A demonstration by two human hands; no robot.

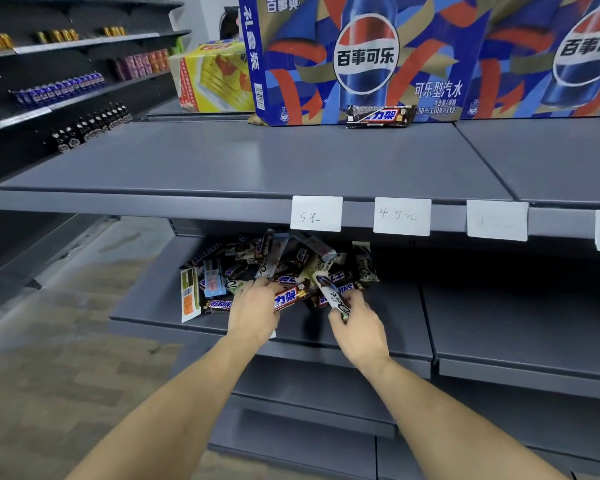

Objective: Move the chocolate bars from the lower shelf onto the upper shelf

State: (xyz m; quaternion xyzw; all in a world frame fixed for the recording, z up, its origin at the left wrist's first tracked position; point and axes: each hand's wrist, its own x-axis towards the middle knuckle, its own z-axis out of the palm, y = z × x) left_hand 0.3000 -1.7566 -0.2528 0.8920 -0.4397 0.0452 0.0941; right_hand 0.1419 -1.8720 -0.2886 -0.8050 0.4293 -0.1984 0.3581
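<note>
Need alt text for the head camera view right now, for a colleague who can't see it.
Both hands reach into a pile of chocolate bars on the lower shelf: the left hand grips a red Snickers bar, the right hand a pale Dove bar. One bar already lies on the upper shelf, against Pepsi cartons.

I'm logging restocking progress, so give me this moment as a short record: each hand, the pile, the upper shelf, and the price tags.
left hand: grips a red Snickers bar at the pile's front
right hand: holds a white Dove bar
pile of chocolate bars: heaped on the lower shelf, mixed wrappers
upper shelf: one Snickers bar lies against the Pepsi carton
price tags: handwritten, on the upper shelf's front edge
progress: one bar moved, most remain below
</note>
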